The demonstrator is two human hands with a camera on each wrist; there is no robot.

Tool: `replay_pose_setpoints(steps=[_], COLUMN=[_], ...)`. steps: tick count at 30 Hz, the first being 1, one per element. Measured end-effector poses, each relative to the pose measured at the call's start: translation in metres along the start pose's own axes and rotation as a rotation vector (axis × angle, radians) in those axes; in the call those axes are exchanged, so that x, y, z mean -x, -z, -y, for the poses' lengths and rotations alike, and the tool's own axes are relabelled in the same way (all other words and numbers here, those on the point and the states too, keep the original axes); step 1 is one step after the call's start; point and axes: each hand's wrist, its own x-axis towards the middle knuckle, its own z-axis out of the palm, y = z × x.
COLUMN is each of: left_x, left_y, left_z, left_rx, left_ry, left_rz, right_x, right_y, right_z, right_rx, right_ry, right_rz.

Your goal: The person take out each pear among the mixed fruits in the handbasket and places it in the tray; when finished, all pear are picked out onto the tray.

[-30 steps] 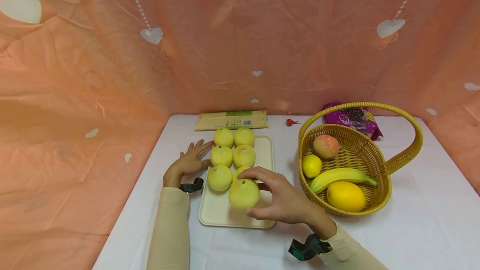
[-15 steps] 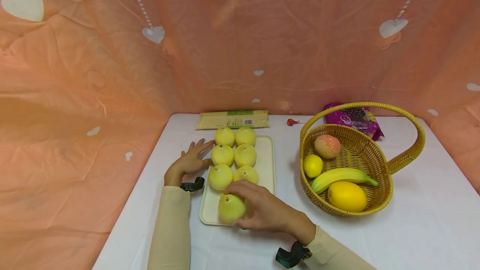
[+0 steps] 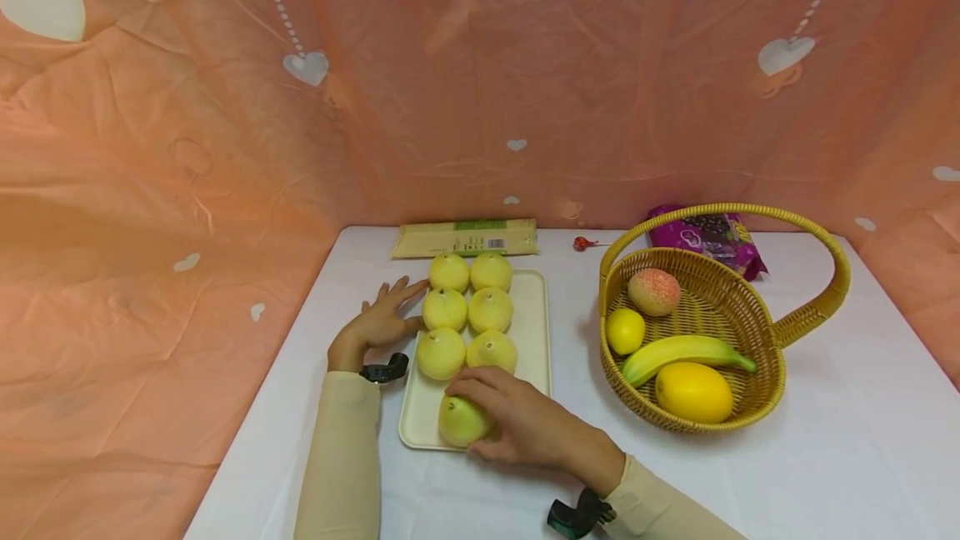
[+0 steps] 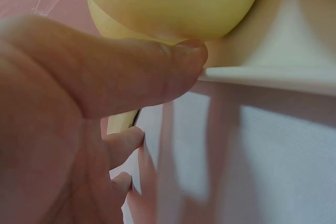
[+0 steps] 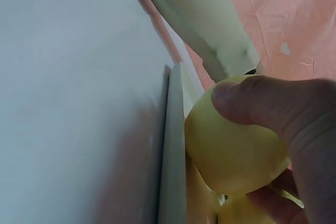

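Note:
In the head view my right hand (image 3: pixel 525 423) grips a round yellow-green pear (image 3: pixel 461 421) at the near end of a cream tray (image 3: pixel 532 332). The right wrist view shows the thumb on one side of this pear (image 5: pixel 236 140), fingers around the other, close by the tray's rim (image 5: pixel 173 145). Several more pears (image 3: pixel 442 354) stand in two columns behind it on the tray. My left hand (image 3: pixel 381 322) rests at the tray's left edge with fingers spread. Its thumb (image 4: pixel 152 72) lies along the rim, right at a pear (image 4: pixel 178 3).
A wicker basket (image 3: pixel 780 357) to the right holds a peach (image 3: pixel 654 292), a lemon (image 3: pixel 626 332), a banana (image 3: pixel 686 350) and a larger yellow fruit (image 3: pixel 693 392). Behind stand a beige packet (image 3: pixel 465 238), a red lollipop (image 3: pixel 582 244) and a purple bag (image 3: pixel 712 242).
My right hand has brought the pear left and down, from above the tray to its near end. The left hand has stayed in place.

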Motion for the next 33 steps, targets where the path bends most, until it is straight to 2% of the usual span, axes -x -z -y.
replay_pose_setpoints(steps=[7,14,18,25,33], left_x=[0.0021,-0.0031,-0.0035,-0.0037,-0.0044], left_y=[0.0000,0.0011,0.0010,0.0016,0.0046], left_z=[-0.0033,-0.0020,-0.0005,-0.0001,-0.0006], left_rx=[0.001,-0.016,-0.008,0.002,-0.008], left_ry=[-0.004,-0.004,0.000,-0.004,0.002], left_rz=[0.005,0.006,0.009,0.014,0.012], right_x=[0.0015,-0.0015,-0.0027,-0.0043,-0.0047], right_y=[-0.0031,-0.0021,-0.0034,-0.0065,-0.0046], right_z=[0.0024,0.0063,0.0072,0.0065,0.0070], right_rx=[0.079,0.192,0.185,0.164,0.160], right_ry=[0.025,0.056,0.019,-0.026,-0.041], right_rz=[-0.032,-0.042,-0.051,-0.165,-0.166])
